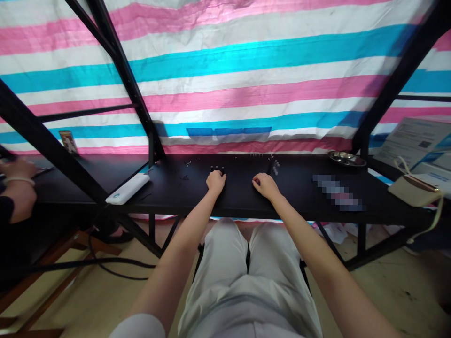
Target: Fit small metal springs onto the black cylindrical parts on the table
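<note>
My left hand point(216, 182) rests over the black table point(169, 188) with its fingers curled together. Just beyond its knuckles, several small dark pegs point(217, 168) poke up; whether the fingers grip the part they belong to cannot be made out. To the right, my right hand point(267, 186) is closed with thumb and fingertips pressed together, and anything in that pinch is too small to name. Behind it lie a short black piece point(270, 167) and a small cluster of grey bits point(276, 167).
A white power strip-like box point(128, 188) lies on the left. At the right are a shiny metal dish point(347, 159), a pixelated item point(338, 192) and a beige bag point(414, 190). Black frame posts point(132, 89) flank the table before a striped sheet point(246, 61). Another person's hand point(19, 171) shows far left.
</note>
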`<state>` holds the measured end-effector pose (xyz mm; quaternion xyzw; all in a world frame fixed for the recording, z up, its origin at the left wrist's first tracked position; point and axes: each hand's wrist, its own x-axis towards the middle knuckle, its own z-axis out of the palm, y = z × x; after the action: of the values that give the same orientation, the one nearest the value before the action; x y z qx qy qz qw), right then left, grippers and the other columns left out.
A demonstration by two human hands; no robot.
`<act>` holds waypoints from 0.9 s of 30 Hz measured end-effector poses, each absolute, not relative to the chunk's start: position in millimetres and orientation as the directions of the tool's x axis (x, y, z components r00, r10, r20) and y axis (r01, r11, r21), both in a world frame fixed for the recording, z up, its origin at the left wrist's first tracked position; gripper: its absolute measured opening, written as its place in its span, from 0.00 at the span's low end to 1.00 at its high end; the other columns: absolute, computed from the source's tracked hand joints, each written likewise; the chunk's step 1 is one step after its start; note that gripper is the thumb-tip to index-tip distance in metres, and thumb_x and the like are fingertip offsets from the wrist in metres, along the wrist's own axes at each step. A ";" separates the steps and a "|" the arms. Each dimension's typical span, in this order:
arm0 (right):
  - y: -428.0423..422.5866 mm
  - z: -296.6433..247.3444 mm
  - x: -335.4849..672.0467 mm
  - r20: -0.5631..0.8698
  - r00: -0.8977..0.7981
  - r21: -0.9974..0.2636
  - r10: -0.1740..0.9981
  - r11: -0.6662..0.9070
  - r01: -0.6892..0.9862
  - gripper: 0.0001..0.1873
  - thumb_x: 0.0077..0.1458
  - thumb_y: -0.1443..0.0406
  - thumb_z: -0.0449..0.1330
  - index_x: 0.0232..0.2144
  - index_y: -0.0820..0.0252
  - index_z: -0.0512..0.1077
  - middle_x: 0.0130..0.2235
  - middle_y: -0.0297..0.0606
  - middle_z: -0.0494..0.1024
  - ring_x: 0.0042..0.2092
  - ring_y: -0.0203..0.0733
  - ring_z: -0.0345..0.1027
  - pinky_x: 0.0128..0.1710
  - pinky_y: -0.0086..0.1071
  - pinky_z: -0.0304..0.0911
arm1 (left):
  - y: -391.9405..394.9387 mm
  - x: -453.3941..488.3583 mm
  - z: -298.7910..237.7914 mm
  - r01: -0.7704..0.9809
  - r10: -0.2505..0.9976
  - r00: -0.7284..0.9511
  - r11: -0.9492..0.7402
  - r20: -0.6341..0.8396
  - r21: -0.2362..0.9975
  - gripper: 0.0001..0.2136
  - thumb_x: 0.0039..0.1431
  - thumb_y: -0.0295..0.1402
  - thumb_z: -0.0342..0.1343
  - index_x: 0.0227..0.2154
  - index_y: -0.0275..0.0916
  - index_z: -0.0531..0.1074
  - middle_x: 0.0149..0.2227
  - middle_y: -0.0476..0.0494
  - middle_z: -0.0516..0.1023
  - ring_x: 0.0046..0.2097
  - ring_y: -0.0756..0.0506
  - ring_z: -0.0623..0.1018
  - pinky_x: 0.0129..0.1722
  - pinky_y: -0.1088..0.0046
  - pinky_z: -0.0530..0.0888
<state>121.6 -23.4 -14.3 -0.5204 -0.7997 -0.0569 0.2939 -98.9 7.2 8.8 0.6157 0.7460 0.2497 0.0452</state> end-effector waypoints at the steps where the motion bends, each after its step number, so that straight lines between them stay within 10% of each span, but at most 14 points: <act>1: -23.4 -13.8 121.6 0.527 -0.284 -0.218 0.801 0.451 0.866 0.06 0.53 0.66 0.52 0.30 0.60 0.69 0.31 0.38 0.72 0.35 0.40 0.63 0.37 0.31 0.55 | 7.5 -99.0 8.8 0.896 0.939 -0.241 0.118 0.246 0.428 0.12 0.52 0.41 0.52 0.35 0.42 0.75 0.37 0.40 0.77 0.40 0.42 0.76 0.38 0.69 0.70; 8: -28.1 -9.3 121.9 0.555 -0.227 -0.308 0.801 0.451 0.838 0.08 0.53 0.65 0.51 0.29 0.59 0.69 0.30 0.38 0.71 0.35 0.40 0.63 0.37 0.31 0.56 | 5.8 -100.1 11.5 0.885 0.936 -0.242 0.104 0.257 0.454 0.12 0.52 0.40 0.52 0.34 0.40 0.76 0.36 0.37 0.77 0.39 0.40 0.76 0.37 0.68 0.70; 13: -29.0 -8.6 134.5 0.656 0.123 -0.473 0.744 0.279 0.835 0.11 0.55 0.63 0.47 0.28 0.59 0.68 0.31 0.40 0.71 0.36 0.42 0.63 0.39 0.32 0.57 | 5.8 -99.8 10.4 0.887 0.932 -0.243 0.101 0.269 0.450 0.13 0.53 0.40 0.52 0.35 0.40 0.76 0.36 0.36 0.77 0.40 0.39 0.76 0.38 0.67 0.70; 27: -17.8 -18.7 156.2 0.294 0.544 -0.585 0.786 -0.302 0.752 0.13 0.48 0.65 0.56 0.38 0.65 0.70 0.42 0.52 0.72 0.46 0.53 0.63 0.43 0.43 0.56 | 0.3 -97.3 15.4 0.909 0.947 -0.211 0.100 0.241 0.404 0.12 0.52 0.42 0.54 0.30 0.38 0.75 0.33 0.37 0.77 0.37 0.40 0.76 0.36 0.68 0.69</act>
<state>156.2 -17.8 -18.7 -0.8065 -0.4769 0.0242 0.3487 -97.3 0.3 15.4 0.6268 0.7404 0.2395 0.0397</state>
